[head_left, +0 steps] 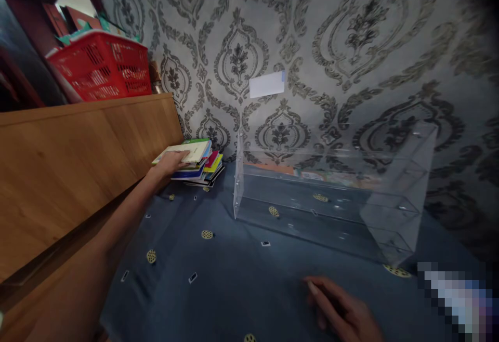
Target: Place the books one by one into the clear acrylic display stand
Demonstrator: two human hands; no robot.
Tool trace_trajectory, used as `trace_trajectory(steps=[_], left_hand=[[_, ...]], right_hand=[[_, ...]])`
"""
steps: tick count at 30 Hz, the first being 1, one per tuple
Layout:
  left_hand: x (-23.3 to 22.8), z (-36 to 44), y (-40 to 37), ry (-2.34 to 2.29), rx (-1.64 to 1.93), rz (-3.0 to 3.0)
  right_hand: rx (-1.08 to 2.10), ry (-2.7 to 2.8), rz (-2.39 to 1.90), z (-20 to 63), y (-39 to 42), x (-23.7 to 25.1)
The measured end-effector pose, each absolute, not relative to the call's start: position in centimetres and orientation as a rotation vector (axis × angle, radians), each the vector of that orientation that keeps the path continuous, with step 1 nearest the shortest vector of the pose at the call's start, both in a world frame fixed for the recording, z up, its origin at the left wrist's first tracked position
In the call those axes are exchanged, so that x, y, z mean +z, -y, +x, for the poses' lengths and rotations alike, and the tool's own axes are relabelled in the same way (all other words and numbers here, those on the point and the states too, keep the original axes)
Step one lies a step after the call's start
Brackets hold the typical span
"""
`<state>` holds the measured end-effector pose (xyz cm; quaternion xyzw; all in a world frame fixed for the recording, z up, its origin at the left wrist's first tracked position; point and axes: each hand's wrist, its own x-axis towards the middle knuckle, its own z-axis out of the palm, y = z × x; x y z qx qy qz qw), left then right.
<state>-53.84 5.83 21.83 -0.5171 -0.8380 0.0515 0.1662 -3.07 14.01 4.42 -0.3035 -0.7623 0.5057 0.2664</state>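
My left hand (174, 162) reaches out to a stack of books (198, 173) at the back left. Its fingers lie over the near edge of the cream-coloured top book (194, 150) and grip it; the underside of the hold is hidden. My right hand (343, 308) is low over the blue cloth at the front right. It holds nothing, with thumb and forefinger slightly apart. Beyond it a clear acrylic rack (312, 227) with shelf levels stands against the wall, with no books on its shelves.
The blue patterned cloth (218, 279) covers the surface. A wooden panel (89, 149) rises on the left, with a red plastic basket (105, 66) above it. A white card (267, 84) is on the patterned wall. A pixelated patch hides the lower right corner.
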Motion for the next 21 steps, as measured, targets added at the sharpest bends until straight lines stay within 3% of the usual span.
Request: trace_trajectory(steps=[9, 15, 21], left_hand=[[19.8, -48.9, -1.2, 2.294, 0.087, -1.458], [12.2, -43.3, 6.1, 2.147, -0.245, -1.71], [6.6, -33.2, 11.7, 2.012, -0.296, -2.468]], right_hand=[[1.296, 2.08, -0.811, -3.7, -13.2, 6.3], [1.307, 2.121, -0.791, -3.7, -12.7, 6.7], [1.284, 2.17, -0.756, -3.7, -12.5, 6.1]])
